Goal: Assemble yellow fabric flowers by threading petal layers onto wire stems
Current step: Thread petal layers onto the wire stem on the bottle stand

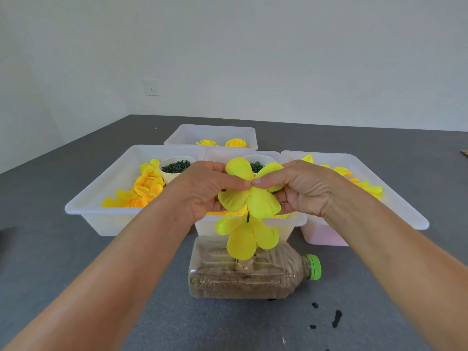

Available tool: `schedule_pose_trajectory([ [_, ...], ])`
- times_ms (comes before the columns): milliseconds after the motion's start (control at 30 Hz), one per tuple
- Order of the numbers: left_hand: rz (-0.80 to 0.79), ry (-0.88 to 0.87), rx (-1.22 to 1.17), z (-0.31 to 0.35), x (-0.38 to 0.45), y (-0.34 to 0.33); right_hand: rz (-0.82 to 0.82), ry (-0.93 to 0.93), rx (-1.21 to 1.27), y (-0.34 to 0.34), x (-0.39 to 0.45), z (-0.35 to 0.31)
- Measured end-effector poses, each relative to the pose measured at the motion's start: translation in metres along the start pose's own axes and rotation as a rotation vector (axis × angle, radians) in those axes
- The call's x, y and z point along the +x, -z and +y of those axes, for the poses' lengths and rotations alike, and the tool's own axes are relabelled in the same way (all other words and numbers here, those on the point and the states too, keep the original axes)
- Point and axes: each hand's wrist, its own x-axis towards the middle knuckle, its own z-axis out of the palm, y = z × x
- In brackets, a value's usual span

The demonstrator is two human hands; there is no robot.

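A yellow fabric petal layer (249, 196) sits at the top of a dark wire stem (248, 216). My left hand (202, 188) and my right hand (304, 188) pinch it at its centre from either side, thumbs meeting in the middle. Lower on the same stem hangs a second yellow petal layer (247, 236). The stem stands in a clear plastic bottle (243, 277) that lies on its side, part filled with brown grains, its green cap (314, 266) pointing right.
Behind the hands stand several translucent white trays: a left tray (83, 206) with loose yellow petals (141, 191), a right tray (395, 198), a middle tray (288, 224), and a far tray (177, 138) holding finished yellow flowers (235, 143). A cup of dark green pieces (176, 167) sits in the left tray. Black specks (335, 319) lie on the grey table.
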Motion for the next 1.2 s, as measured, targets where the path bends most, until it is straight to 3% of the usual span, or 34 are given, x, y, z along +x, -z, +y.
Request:
schedule_pose_trajectory([
  [367,-0.097,0.002,-0.012,0.0011,-0.0054,0.0005,-0.11,-0.033,0.057,0.0022,0.0021,0.0013],
  [1200,-0.117,0.038,-0.087,-0.0056,-0.0067,-0.0035,-0.112,-0.036,0.08,0.0002,0.0033,0.0088],
])
